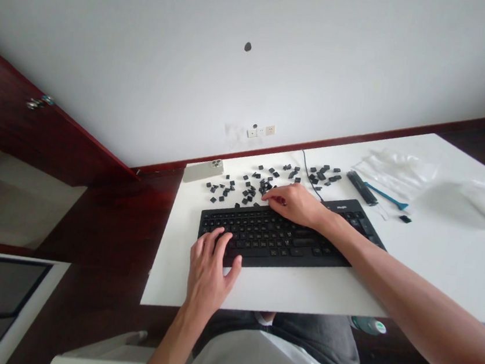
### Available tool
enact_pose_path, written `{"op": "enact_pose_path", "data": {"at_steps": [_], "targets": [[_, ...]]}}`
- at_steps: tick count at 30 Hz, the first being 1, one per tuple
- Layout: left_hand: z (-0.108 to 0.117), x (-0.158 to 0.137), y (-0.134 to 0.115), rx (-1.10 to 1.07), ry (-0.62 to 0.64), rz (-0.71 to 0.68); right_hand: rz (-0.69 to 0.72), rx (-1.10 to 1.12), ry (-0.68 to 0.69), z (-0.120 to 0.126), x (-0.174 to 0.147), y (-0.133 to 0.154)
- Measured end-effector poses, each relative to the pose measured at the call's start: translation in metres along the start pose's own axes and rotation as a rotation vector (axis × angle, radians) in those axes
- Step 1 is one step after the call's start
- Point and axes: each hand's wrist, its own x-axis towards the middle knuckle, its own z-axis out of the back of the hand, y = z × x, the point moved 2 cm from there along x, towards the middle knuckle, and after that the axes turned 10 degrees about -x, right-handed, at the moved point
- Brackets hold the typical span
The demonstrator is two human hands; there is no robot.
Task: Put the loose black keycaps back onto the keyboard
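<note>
A black keyboard (257,239) lies on the white table, with many of its keys bare of keycaps. My left hand (210,269) rests on its left front corner, fingers spread and the thumb near the front edge. My right hand (295,204) reaches across the keyboard's back edge. Its fingers are curled together, tips down at the loose black keycaps (247,194) scattered behind the keyboard. Whatever sits between those fingertips is too small and hidden to make out. Part of the keyboard's right side is covered by my right forearm.
A phone (203,171) lies at the table's back left. To the right are a long black bar-shaped piece (361,188), a blue tool (387,197), and clear plastic bags (395,171). A cable (308,172) runs back from the keyboard. The white table (300,291) ends close to my lap.
</note>
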Motion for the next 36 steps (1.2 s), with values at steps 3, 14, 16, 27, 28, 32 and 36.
{"op": "enact_pose_path", "data": {"at_steps": [3,14,16,27,28,32,36], "targets": [[-0.0009,-0.0006,0.0008,0.013,-0.002,-0.002,0.002,0.002,0.000,0.0001,0.0002,0.0002],[-0.0008,-0.0018,0.0004,0.056,0.013,0.007,0.001,-0.009,0.007,-0.0030,-0.0001,-0.0035],[-0.0004,-0.0018,0.0001,0.056,0.010,0.005,-0.001,-0.008,0.009,-0.0034,-0.0001,-0.0042],[0.0005,-0.0004,-0.0005,0.052,-0.009,0.002,0.006,0.015,0.011,-0.0032,-0.0002,-0.0044],[0.0003,-0.0004,-0.0004,0.051,-0.003,0.004,0.007,0.017,0.012,-0.0032,-0.0002,-0.0043],[-0.0004,-0.0008,-0.0008,0.048,-0.004,-0.004,0.008,0.017,0.017,-0.0029,0.0001,-0.0040],[-0.0003,-0.0017,-0.0021,0.050,0.004,-0.012,0.011,0.021,0.019,-0.0023,0.0001,-0.0033]]}}
